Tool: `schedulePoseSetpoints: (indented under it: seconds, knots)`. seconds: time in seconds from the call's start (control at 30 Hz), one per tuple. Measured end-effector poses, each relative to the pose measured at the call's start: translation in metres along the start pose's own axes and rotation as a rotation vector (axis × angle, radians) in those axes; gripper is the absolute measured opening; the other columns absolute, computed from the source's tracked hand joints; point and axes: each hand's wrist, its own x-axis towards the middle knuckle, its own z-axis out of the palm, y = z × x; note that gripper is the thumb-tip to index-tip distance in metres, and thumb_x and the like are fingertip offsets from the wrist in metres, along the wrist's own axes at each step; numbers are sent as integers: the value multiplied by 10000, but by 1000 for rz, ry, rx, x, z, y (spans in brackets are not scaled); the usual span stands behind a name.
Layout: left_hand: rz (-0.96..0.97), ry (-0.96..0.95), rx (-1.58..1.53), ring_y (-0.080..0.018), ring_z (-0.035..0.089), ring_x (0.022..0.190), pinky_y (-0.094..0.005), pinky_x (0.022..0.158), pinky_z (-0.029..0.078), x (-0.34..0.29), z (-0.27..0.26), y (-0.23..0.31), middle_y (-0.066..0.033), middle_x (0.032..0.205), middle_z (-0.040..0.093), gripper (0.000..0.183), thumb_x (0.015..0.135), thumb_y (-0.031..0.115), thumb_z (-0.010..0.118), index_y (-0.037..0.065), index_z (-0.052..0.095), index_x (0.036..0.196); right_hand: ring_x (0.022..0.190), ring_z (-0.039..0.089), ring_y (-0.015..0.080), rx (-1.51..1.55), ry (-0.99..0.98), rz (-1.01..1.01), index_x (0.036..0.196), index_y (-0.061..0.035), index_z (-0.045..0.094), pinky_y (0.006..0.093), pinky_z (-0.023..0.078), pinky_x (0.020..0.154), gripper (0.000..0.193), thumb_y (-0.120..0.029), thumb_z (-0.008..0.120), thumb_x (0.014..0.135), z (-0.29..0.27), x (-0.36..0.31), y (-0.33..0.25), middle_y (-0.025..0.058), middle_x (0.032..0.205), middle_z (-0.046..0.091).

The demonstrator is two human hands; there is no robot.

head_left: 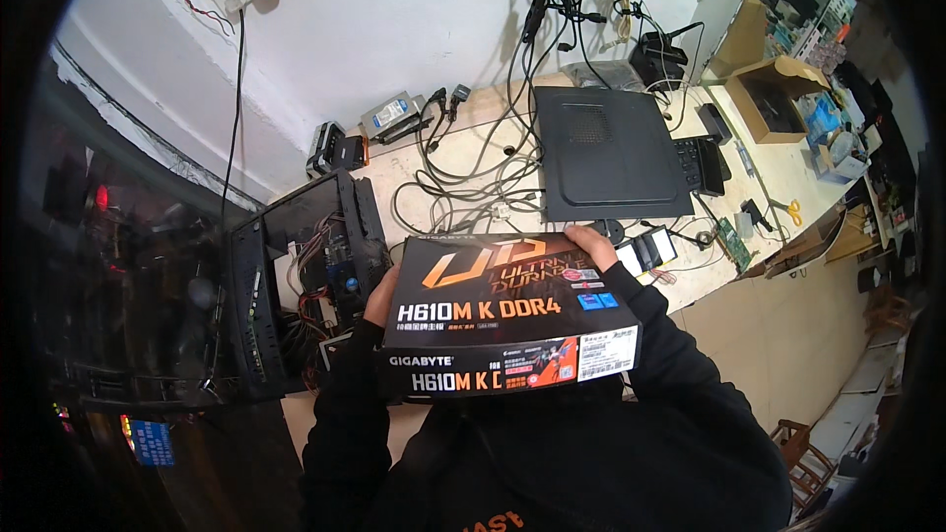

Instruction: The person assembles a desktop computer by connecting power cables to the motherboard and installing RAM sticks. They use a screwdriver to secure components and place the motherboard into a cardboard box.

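I hold a flat black cardboard box (493, 310) with orange and white lettering in front of my chest, its top face turned up. My left hand (379, 296) grips its left edge and my right hand (594, 246) grips its far right corner. Both forearms wear black sleeves. The box covers the near part of the workbench (463, 153). Just left of the box stands an open black computer case (296, 286) with red and black wires showing inside.
A closed black flat case (606, 153) lies beyond the box, with a tangle of cables (473, 177) beside it. A hard drive (392, 114) and a small black device (330, 146) sit near the wall. An open cardboard box (774, 99), a keyboard (700, 163) and scissors (793, 209) lie right.
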Motion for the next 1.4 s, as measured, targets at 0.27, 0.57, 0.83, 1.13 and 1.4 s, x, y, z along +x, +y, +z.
schedulePoseSetpoints:
  seconds: [0.27, 0.57, 0.83, 1.13, 1.4]
  knots:
    - [-327, 114, -331, -190, 541, 1037, -295, 890, 445, -27, 92, 34, -130, 1197, 513, 439, 909, 254, 453, -19, 407, 1248, 778, 619, 162, 256, -57, 387, 1078, 66, 511, 258, 510, 700, 342, -179, 592, 853, 5, -59, -16, 115, 950, 616]
    - [-255, 206, -27, -199, 626, 822, -295, 696, 534, -26, 96, 25, -161, 1023, 580, 662, 780, 87, 609, -13, 261, 1334, 962, 592, 211, 376, -198, 392, 1263, 35, 367, 316, 488, 850, 498, -102, 567, 829, -3, -72, -23, 142, 1095, 573]
    - [-100, 328, 374, -214, 437, 1150, -310, 953, 373, -100, 119, -14, -150, 1291, 409, 820, 728, 144, 714, 10, 234, 1381, 934, 601, 222, 337, -190, 419, 1248, 34, 392, 322, 500, 829, 458, -123, 540, 843, 0, -64, 5, 144, 1092, 576]
    - [23, 619, 627, -177, 611, 826, -271, 697, 492, -82, 150, -4, -169, 1096, 546, 592, 762, -67, 433, 7, 333, 1341, 942, 604, 218, 219, -277, 407, 1255, -19, 425, 336, 513, 767, 515, -398, 447, 907, -10, -74, -52, 126, 1113, 576]
    - [217, 797, 789, -354, 580, 868, -366, 737, 475, -48, 135, -25, -210, 1003, 571, 347, 761, -36, 497, -41, 509, 1108, 644, 615, 306, -955, -34, -205, 997, 31, 548, 355, 487, 553, 296, -80, 608, 730, -7, -88, -70, 195, 750, 608]
